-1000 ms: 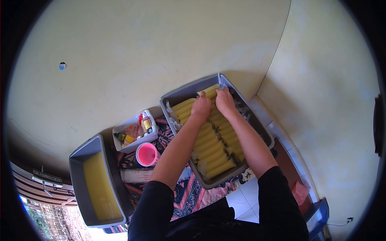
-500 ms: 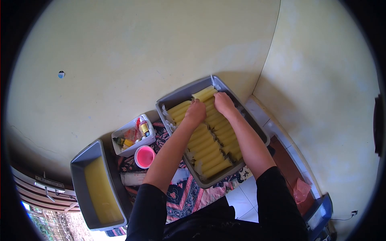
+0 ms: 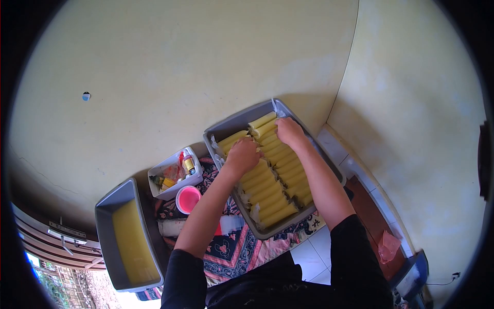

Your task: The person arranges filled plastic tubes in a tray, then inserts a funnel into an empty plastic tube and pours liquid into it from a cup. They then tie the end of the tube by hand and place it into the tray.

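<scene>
A grey tub holds two columns of yellow-filled plastic tubes, laid side by side with clear twisted ends. My left hand is over the left column, its fingers curled down around a tube there; the fingertips are partly hidden. At the upper end of the right column, my right hand has its fingers closed on the end of a yellow tube. One tube lies at the top of that column, just above my right hand.
A second grey tub on the left contains yellow liquid. Between the tubs stand a white bin with small bottles and a pink cup, on patterned cloth. Walls rise behind and to the right. A pink plastic bag lies at lower right.
My left hand has moved down and slightly left, away from the right column's top tubes. My right hand stays near the same tube ends. The view has shifted slightly.
</scene>
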Tool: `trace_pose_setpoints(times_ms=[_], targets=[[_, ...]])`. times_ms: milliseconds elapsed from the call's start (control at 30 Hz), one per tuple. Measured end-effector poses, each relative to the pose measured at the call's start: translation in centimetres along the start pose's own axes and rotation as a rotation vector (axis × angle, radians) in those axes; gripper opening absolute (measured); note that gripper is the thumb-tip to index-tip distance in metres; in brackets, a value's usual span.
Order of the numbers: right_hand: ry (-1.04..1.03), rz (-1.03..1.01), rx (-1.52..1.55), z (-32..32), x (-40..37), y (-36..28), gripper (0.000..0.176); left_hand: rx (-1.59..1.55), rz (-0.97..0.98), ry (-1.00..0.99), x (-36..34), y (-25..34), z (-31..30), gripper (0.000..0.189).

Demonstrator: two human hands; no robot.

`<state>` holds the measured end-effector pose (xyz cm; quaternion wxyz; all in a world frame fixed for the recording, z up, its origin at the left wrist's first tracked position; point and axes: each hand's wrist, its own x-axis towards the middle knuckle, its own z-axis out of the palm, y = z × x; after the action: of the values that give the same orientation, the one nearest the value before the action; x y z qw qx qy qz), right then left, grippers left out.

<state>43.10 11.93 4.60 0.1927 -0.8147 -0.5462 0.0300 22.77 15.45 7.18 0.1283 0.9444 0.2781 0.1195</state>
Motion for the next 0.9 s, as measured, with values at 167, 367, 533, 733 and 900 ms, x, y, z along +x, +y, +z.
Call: trace_pose_setpoints(times_ms=[167,367,533,733,900], targets=[[0.024,-0.044,0.063,-4.1,-2.3,-2.6,0.028,-0.130,0.097,0.187,-2.9,-1.0,-2.5,0.028],[0.076,-0.164,0.184,-4.1,-5.5,-5.4,0.029,-0.296,0.069,0.331,-8.0,-0.8,-5.1,0.022],[0.069,-0.227,0.343,-4.2,-10.2,-10.0,0.025,-0.409,0.002,0.348,-13.1,-1.1,-5.8,0.020],[0.106,-0.423,0.565,-3.9,-16.1,-15.6,0.014,-0.503,-0.099,0.322,-19.2,-2.0,-6.4,0.019],[0.089,-0.576,0.732,-2.2,-22.3,-20.0,0.012,-0.551,-0.153,0.371,-23.4,-3.3,-5.0,0.018]])
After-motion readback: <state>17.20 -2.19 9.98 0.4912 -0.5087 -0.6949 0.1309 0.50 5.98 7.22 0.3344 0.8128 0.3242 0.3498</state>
